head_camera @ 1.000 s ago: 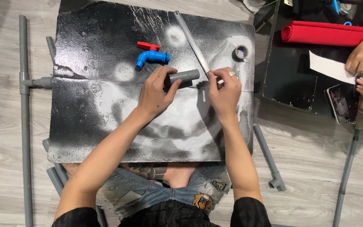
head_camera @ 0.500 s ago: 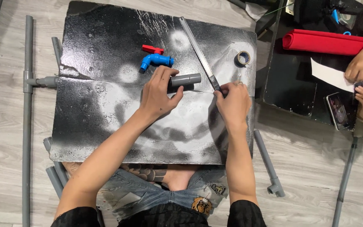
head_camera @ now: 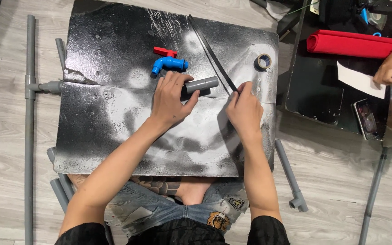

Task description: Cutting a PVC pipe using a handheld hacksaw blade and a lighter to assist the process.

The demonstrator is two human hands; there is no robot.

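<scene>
Seen from above by the head camera, a person sits on a grey plank floor with a black, white-sprayed board across the lap as a work surface. The left hand lies palm down near the middle of the board, fingers and thumb wrapped around one end of a short grey pipe, which lies flat on the board with its other end sticking out to the right; the hold looks meant to keep the pipe from rolling. The right hand rests just beside it, fingertips pinched on the near end of a long thin dark strip that runs diagonally away across the board. Both forearms reach forward from the body, wrists low. Just beyond the left hand lie a blue tap and a small red handle; a roll of tape sits farther right. Long grey pipes lie on the floor around the board. At the far right, another person's hands work over paper beside a red roll.
</scene>
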